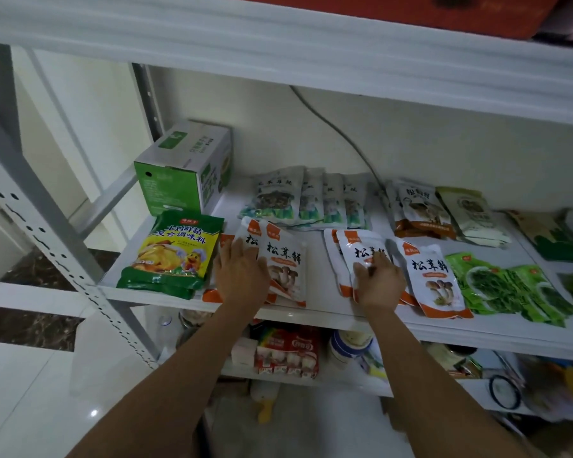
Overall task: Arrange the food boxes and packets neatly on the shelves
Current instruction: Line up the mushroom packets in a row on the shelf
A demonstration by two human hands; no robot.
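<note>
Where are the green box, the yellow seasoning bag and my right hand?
green box [171, 190], head view, front face.
yellow seasoning bag [172, 254], head view, printed front.
right hand [379, 284], head view, back of hand.

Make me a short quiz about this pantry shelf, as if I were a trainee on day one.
1. True or false: the green box stands behind the yellow bag, at the left end of the shelf.
2. The left hand lies flat on: A) the left packets, white and orange; B) the green box; C) the bare shelf.
3. Fill the gap: the ____ hand grips the middle packet.

Key: 1 true; 2 A; 3 right, the right hand.
</note>
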